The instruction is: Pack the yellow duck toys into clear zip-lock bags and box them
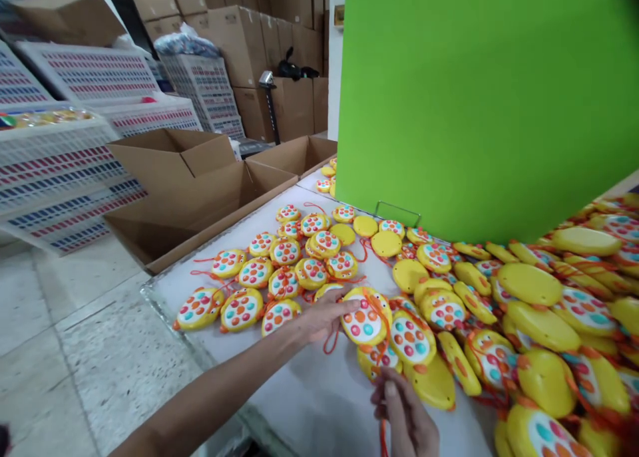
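Observation:
My left hand (327, 314) is closed on the edge of a yellow duck-shaped toy (363, 329), with the thumb over its face. The toy has a white panel with raised pink, orange and teal dots, and an orange-red cord lies across it. Lower down, my right hand (405, 414) has its fingers pinched together on an orange-red cord (383, 438), which hangs below them. Beneath and beside the held toy lie more of the same, such as a dotted one (412, 337) and one turned yellow back up (433, 382).
Left of my hands, several similar toys (254, 272) lie dotted side up on the white tabletop (319, 394). A large heap (532, 284) covers the right side. Behind rises a green panel (479, 104). Open cardboard boxes (200, 207) adjoin the table's left edge; plastic crates (60, 177) stand beyond.

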`<action>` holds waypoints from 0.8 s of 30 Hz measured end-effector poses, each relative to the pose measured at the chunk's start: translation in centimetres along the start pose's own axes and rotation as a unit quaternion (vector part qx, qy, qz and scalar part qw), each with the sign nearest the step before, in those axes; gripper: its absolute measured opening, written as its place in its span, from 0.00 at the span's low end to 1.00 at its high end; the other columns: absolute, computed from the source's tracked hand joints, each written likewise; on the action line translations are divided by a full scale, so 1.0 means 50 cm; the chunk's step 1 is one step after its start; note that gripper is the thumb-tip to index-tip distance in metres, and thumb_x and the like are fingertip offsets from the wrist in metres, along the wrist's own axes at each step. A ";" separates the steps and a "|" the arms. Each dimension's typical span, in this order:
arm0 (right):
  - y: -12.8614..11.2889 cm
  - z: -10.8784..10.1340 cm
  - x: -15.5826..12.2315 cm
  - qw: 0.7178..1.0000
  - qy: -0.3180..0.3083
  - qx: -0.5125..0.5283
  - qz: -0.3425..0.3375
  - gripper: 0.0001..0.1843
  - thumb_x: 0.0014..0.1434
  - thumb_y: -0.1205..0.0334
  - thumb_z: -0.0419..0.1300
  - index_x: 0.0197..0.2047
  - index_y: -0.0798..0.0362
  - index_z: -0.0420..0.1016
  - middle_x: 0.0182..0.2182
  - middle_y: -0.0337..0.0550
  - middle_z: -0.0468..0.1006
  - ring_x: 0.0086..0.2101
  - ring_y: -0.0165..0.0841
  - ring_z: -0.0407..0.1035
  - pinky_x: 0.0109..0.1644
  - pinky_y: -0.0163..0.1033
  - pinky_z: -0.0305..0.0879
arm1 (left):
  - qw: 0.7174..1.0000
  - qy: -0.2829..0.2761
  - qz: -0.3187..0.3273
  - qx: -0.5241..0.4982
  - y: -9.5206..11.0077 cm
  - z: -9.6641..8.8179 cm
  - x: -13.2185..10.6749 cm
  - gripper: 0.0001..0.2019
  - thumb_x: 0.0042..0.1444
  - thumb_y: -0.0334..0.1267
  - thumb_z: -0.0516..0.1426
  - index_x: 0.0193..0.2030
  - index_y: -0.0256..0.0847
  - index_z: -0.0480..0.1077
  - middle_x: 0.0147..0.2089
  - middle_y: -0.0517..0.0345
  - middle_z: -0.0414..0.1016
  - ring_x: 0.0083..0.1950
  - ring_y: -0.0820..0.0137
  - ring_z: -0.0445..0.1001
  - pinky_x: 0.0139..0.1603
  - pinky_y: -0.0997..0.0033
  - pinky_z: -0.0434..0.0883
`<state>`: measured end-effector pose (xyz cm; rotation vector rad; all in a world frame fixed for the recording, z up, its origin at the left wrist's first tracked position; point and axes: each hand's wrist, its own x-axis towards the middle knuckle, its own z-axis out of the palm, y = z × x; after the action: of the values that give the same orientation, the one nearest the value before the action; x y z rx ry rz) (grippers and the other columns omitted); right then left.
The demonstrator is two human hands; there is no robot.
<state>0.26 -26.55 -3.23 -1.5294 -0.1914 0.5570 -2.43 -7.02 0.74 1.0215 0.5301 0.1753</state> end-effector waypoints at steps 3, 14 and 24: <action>-0.021 0.011 0.006 0.999 0.013 0.036 0.009 0.26 0.52 0.47 0.60 0.50 0.54 0.70 0.40 0.47 0.76 0.34 0.35 0.70 0.29 0.36 0.67 | 1.000 0.022 -0.014 -0.014 -0.038 0.016 -0.040 0.22 0.42 0.44 0.67 0.43 0.36 0.71 0.34 0.54 0.75 0.33 0.69 0.74 0.34 0.73 0.71; -0.018 0.020 0.005 0.998 -0.041 0.049 -0.025 0.28 0.51 0.51 0.62 0.52 0.54 0.67 0.44 0.48 0.76 0.44 0.40 0.69 0.46 0.43 0.67 | 0.991 -0.107 0.068 0.035 -0.074 0.044 -0.131 0.33 0.42 0.35 0.67 0.56 0.37 0.62 0.43 0.53 0.72 0.40 0.68 0.70 0.38 0.75 0.68; -0.015 0.008 -0.012 0.997 -0.037 0.059 0.032 0.28 0.46 0.51 0.66 0.49 0.55 0.69 0.41 0.46 0.77 0.41 0.38 0.70 0.41 0.39 0.68 | 0.996 -0.053 0.054 -0.043 -0.097 0.030 -0.144 0.29 0.47 0.40 0.65 0.56 0.42 0.61 0.50 0.51 0.70 0.46 0.63 0.72 0.43 0.68 0.71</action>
<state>-0.30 -26.42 -2.36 -1.4053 -0.1633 0.6658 -8.38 -13.40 -0.31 0.9699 0.3672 0.2369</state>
